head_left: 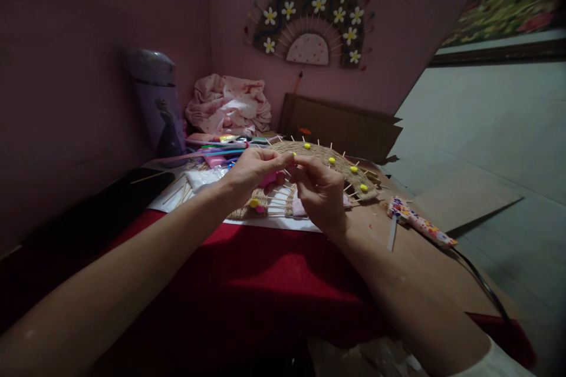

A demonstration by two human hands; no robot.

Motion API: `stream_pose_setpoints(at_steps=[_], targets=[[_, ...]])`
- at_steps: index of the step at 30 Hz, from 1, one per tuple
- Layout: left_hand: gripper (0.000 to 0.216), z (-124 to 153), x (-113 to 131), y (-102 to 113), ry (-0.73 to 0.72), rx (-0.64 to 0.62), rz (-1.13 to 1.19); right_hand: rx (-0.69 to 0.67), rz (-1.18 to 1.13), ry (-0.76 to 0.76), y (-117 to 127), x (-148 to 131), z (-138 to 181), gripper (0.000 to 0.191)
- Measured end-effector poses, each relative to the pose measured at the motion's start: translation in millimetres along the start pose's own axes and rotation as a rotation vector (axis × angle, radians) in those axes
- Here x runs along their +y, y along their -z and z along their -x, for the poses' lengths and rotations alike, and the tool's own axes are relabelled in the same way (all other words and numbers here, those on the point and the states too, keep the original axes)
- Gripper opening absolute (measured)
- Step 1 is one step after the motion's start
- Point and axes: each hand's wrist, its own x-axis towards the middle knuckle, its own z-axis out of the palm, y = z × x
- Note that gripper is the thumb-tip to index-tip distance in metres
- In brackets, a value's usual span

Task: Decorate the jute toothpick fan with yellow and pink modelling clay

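My left hand [255,169] and my right hand [319,191] meet over a woven, fan-shaped straw piece [329,168] with thin wooden sticks poking from its rim. Small yellow beads [331,160] sit on several stick tips. Both hands pinch at one spot on the rim, where a yellow bead [293,155] shows between the fingertips. A pink lump [268,179] lies under my left palm. The fan rests on white paper [265,221] over a red cloth [283,271].
A colourful patterned tool with a white blade [418,222] lies right of the fan. Coloured sticks and packets [221,150] lie behind; a purple canister [159,109], crumpled pink cloth [227,103], cardboard [340,123]. A finished flowered fan [309,17] hangs on the wall.
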Motion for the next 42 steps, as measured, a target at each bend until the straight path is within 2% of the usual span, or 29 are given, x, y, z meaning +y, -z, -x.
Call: stream_pose_setpoints(at_steps=[6,14,23,29,36,42], targets=[[0.042,-0.2,0.7,2.1,0.032,-0.068,0.062,0.038,-0.105,0.005,-1.4,2.6,1.2,0.012],[0.042,0.2,0.0,1.4,0.049,-0.041,0.074,0.010,-0.133,0.011,-1.2,-2.7,1.4,0.019],[0.042,-0.3,-3.0,2.1,0.034,-0.085,0.078,0.056,-0.154,0.002,-1.9,-2.5,2.2,0.011],[0.038,-0.5,-2.2,3.1,0.026,-0.065,0.100,0.022,-0.141,-0.014,-0.7,-4.6,2.0,0.013],[0.039,-0.4,-2.6,3.5,0.038,-0.097,0.103,0.051,-0.173,-0.005,-1.1,-5.7,1.7,0.005],[0.042,-0.9,-2.2,3.1,0.032,-0.078,0.101,0.000,-0.149,0.004,-1.2,-2.2,2.5,0.012]])
